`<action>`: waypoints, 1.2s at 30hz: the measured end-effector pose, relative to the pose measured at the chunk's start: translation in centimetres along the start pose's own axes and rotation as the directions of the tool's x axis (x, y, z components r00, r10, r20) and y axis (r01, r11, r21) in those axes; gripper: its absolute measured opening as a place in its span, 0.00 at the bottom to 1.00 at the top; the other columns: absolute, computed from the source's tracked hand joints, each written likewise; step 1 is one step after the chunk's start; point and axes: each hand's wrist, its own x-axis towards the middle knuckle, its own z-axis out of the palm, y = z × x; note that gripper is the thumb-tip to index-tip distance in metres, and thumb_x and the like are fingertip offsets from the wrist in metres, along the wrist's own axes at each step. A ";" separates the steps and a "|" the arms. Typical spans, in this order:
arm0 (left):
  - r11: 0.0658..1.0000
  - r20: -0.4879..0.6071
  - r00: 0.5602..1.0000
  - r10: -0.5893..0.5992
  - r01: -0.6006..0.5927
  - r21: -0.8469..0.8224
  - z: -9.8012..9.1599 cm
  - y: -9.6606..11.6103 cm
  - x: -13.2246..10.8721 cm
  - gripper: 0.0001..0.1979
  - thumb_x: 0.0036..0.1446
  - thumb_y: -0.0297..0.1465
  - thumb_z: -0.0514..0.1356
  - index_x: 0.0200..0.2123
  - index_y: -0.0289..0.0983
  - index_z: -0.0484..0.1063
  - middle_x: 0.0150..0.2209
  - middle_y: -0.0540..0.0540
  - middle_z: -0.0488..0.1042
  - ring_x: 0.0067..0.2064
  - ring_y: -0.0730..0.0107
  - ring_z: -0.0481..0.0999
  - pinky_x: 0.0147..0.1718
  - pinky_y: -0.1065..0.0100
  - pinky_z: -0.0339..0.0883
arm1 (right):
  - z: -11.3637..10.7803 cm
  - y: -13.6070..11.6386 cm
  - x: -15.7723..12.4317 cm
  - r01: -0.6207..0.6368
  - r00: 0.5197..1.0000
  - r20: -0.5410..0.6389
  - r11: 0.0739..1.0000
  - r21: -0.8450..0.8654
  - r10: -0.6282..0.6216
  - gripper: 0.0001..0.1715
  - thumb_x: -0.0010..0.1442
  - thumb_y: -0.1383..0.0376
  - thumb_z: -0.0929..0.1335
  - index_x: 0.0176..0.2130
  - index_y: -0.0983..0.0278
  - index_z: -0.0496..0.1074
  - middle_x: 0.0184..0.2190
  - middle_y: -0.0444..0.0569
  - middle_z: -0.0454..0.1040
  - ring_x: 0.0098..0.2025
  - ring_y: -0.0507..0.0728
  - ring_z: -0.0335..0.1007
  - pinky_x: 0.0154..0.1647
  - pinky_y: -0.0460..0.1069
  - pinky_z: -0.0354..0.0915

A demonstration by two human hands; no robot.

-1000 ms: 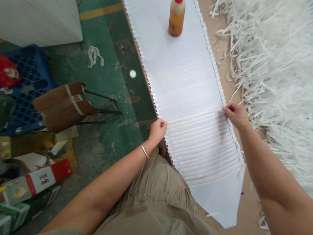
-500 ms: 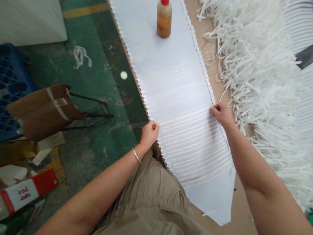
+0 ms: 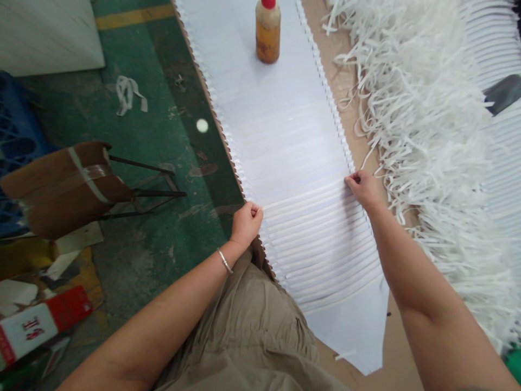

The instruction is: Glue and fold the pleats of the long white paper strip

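A long white sheet [image 3: 280, 125] with toothed edges lies in front of me, crossed by several narrow white strips. My left hand [image 3: 247, 224] is closed in a pinch at the sheet's left edge, on one end of a white strip [image 3: 303, 195]. At the opposite edge my right hand [image 3: 366, 188] pinches the other end, its fingertips at the teeth. Between the two hands the strip runs straight across the sheet. Farther up, a bottle [image 3: 267, 33] with a red cap and amber liquid stands upright on the sheet.
A big heap of loose white strips [image 3: 423, 119] lies along the right. To the left, on the green floor, are a cardboard-covered stool [image 3: 69, 184], a blue crate [image 3: 18, 125] and a red-and-white box [image 3: 44, 326]. A dark object [image 3: 504, 95] lies beyond the heap.
The whole view has shifted slightly, so things appear a little farther left. Both hands keep their pinch at the two edges, with hardly any movement against the sheet.
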 end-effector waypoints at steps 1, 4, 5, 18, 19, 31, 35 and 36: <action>1.000 -0.004 1.000 0.008 -0.008 0.023 0.0 0.1 0.0 0.07 0.57 0.32 0.57 0.26 0.41 0.66 0.24 0.50 0.72 0.28 0.68 0.73 0.30 0.70 0.61 | 0.2 0.0 0.1 -0.002 1.000 0.002 1.000 0.001 0.002 0.09 0.56 0.58 0.69 0.29 0.60 0.70 0.29 0.49 0.76 0.33 0.58 0.70 0.40 0.51 0.66; 0.991 -0.012 1.000 0.026 -0.024 0.130 -0.1 0.5 0.0 0.10 0.57 0.32 0.58 0.24 0.41 0.64 0.24 0.49 0.72 0.28 0.67 0.72 0.31 0.68 0.59 | 0.3 0.4 0.2 -0.009 1.000 -0.009 1.000 0.002 0.009 0.09 0.56 0.58 0.69 0.31 0.61 0.71 0.29 0.49 0.76 0.33 0.58 0.70 0.40 0.51 0.66; 0.985 -0.009 1.000 0.024 -0.023 0.169 -0.3 0.5 0.1 0.11 0.57 0.33 0.58 0.24 0.41 0.63 0.24 0.49 0.71 0.28 0.66 0.71 0.31 0.68 0.58 | 0.1 0.7 0.1 -0.010 1.000 -0.026 1.000 0.001 0.010 0.09 0.56 0.58 0.68 0.33 0.61 0.71 0.30 0.49 0.76 0.33 0.58 0.70 0.40 0.52 0.66; 0.996 0.093 0.992 0.080 -0.084 0.036 -1.9 -0.1 -2.0 0.13 0.63 0.40 0.55 0.28 0.41 0.64 0.22 0.52 0.69 0.26 0.68 0.71 0.28 0.69 0.57 | -2.8 2.4 3.1 -0.156 0.963 -0.250 0.967 -0.202 0.103 0.20 0.63 0.52 0.64 0.39 0.64 0.76 0.37 0.60 0.79 0.42 0.65 0.73 0.48 0.58 0.66; 0.995 0.113 0.989 0.099 -0.102 0.022 -1.7 0.4 -2.3 0.13 0.63 0.40 0.55 0.28 0.41 0.64 0.22 0.52 0.69 0.26 0.69 0.71 0.28 0.70 0.57 | -2.3 1.6 3.9 -0.177 0.963 -0.240 0.961 -0.213 0.124 0.19 0.62 0.53 0.65 0.39 0.65 0.76 0.38 0.61 0.79 0.42 0.66 0.73 0.48 0.58 0.66; 0.904 0.304 0.852 0.426 -0.398 -0.153 0.5 5.2 -4.8 0.09 0.64 0.31 0.53 0.40 0.39 0.74 0.40 0.44 0.78 0.42 0.64 0.77 0.43 0.64 0.71 | -5.5 -0.3 -7.8 -0.108 0.988 0.094 0.978 -0.177 0.126 0.05 0.58 0.61 0.65 0.32 0.60 0.69 0.26 0.49 0.76 0.30 0.59 0.72 0.34 0.52 0.63; 0.758 0.421 0.630 0.652 -0.541 -0.365 2.7 9.3 -7.2 0.18 0.64 0.28 0.52 0.54 0.40 0.73 0.59 0.41 0.74 0.61 0.61 0.72 0.58 0.61 0.68 | -5.3 -4.8 -17.5 0.138 0.852 0.502 0.989 0.060 -0.149 0.08 0.63 0.58 0.64 0.35 0.59 0.69 0.24 0.43 0.73 0.27 0.55 0.68 0.31 0.49 0.60; 0.759 0.470 0.596 0.651 -0.531 -0.377 3.0 9.9 -7.6 0.18 0.64 0.29 0.52 0.54 0.40 0.74 0.57 0.41 0.75 0.59 0.61 0.73 0.57 0.61 0.68 | -5.3 -5.8 -19.0 0.173 0.824 0.525 0.977 0.129 -0.215 0.09 0.63 0.57 0.64 0.36 0.59 0.69 0.25 0.43 0.72 0.27 0.55 0.67 0.30 0.49 0.59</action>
